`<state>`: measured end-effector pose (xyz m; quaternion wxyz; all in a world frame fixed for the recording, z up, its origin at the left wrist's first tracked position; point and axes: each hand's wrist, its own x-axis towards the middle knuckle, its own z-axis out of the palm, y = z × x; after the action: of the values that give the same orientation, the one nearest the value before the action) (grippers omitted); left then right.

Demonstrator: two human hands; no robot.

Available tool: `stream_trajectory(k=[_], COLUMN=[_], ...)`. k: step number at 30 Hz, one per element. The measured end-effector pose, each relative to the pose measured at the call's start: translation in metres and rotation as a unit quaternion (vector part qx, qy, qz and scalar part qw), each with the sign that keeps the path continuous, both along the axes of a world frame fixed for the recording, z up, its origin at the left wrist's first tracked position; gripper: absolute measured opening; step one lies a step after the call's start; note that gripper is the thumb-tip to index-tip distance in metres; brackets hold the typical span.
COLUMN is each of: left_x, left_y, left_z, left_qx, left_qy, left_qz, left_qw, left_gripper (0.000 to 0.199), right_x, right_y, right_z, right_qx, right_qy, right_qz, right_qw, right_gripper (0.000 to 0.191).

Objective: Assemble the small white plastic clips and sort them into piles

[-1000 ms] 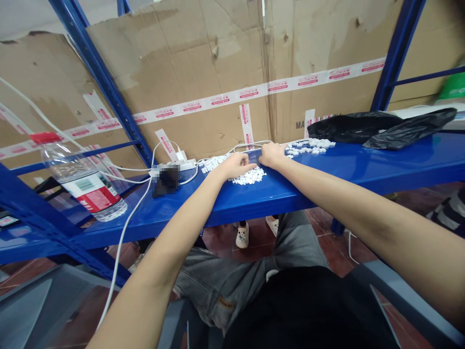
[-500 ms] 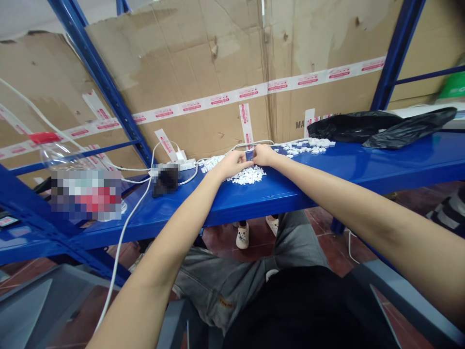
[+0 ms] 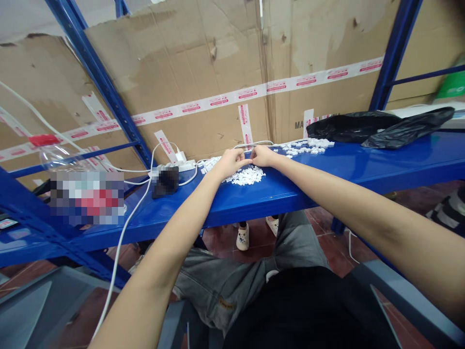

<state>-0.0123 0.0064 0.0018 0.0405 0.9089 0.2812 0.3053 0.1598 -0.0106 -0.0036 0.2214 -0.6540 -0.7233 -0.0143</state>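
Observation:
My left hand [image 3: 232,163] and my right hand [image 3: 263,156] meet over the blue shelf [image 3: 276,186], fingertips touching or nearly so. Both have curled, pinching fingers; whatever sits between the tips is too small to make out. Just below them lies a heap of small white plastic pieces [image 3: 249,176]. More white pieces [image 3: 210,165] are partly hidden behind my left hand. To the right of my right hand, a looser spread of white pieces [image 3: 308,147] lies along the back of the shelf.
A black plastic bag [image 3: 407,130] lies at the right. On the left are a power strip [image 3: 187,166], a black object [image 3: 165,182], white cables and a red-capped bottle [image 3: 45,140]. Taped cardboard [image 3: 203,58] stands behind, between blue posts [image 3: 394,58]. White clogs [image 3: 242,238] show below.
My hands have drawn slightly closer together, fingertips now meeting above the heap. My right hand has shifted a little to the left.

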Motion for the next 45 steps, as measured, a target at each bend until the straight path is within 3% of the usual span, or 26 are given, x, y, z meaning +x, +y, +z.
stream_trajectory(k=[9,16,22,27,40,45], left_x=[0.0,0.0,-0.001,-0.001,-0.002,-0.003], left_y=[-0.001,0.002,0.005,0.005,0.008,0.007], left_z=[0.0,-0.001,-0.002,-0.001,-0.002,-0.002], left_qx=[0.015,0.035,0.048,0.051,0.076,0.074], left_qy=[-0.029,-0.03,-0.049,-0.043,-0.046,-0.043], left_qz=[-0.006,0.003,0.006,0.003,-0.004,0.002], left_qw=[0.999,0.999,0.998,0.998,0.996,0.996], left_gripper=[0.022,0.017,0.013,0.01,0.009,0.008], right_x=[0.004,0.002,-0.006,-0.006,-0.001,-0.002], right_y=[0.006,0.009,0.004,0.007,0.007,0.005], right_z=[-0.003,-0.006,-0.01,-0.012,-0.01,-0.01], right_qx=[0.043,0.088,0.126,0.107,0.16,0.164], right_qy=[0.052,0.048,0.038,0.057,0.081,0.085], right_qz=[0.052,0.076,0.138,0.131,0.199,0.187], right_qw=[0.996,0.992,0.982,0.984,0.963,0.965], right_gripper=[0.014,0.01,0.009,0.01,0.006,0.01])
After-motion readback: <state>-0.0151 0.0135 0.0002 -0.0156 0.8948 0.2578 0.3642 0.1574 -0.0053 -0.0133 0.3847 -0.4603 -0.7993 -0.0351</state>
